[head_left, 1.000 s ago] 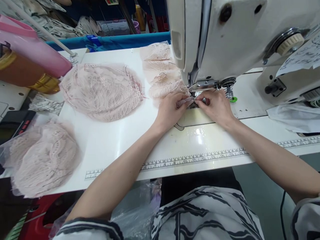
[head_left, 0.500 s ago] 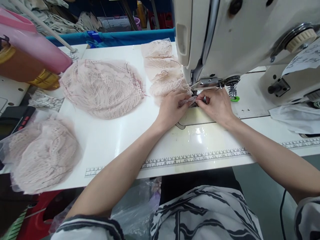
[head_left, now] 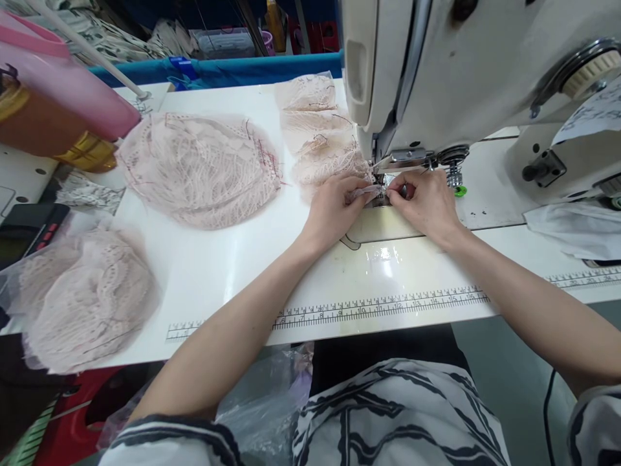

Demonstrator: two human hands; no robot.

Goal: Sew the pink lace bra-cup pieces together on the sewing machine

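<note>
Both hands work close to the needle of a white sewing machine (head_left: 451,77). My left hand (head_left: 334,210) is closed on the edge of a pale pink lace piece (head_left: 323,158), which runs gathered from behind the fingers up the left side of the machine head. Just right of the needle, my right hand (head_left: 427,200) is pinched, thumb against forefinger, at the end of the same sheer edge. The presser foot is partly hidden by the fingers.
A lace bundle (head_left: 198,171) lies left of the machine, another (head_left: 92,298) near the front left corner. A pink jug (head_left: 63,77) and an amber bottle (head_left: 48,123) stand at far left. A printed ruler (head_left: 378,307) follows the front edge.
My right hand has shifted slightly right, away from the left fingers, with more of the sheer edge showing between them. The left hand has hardly moved.
</note>
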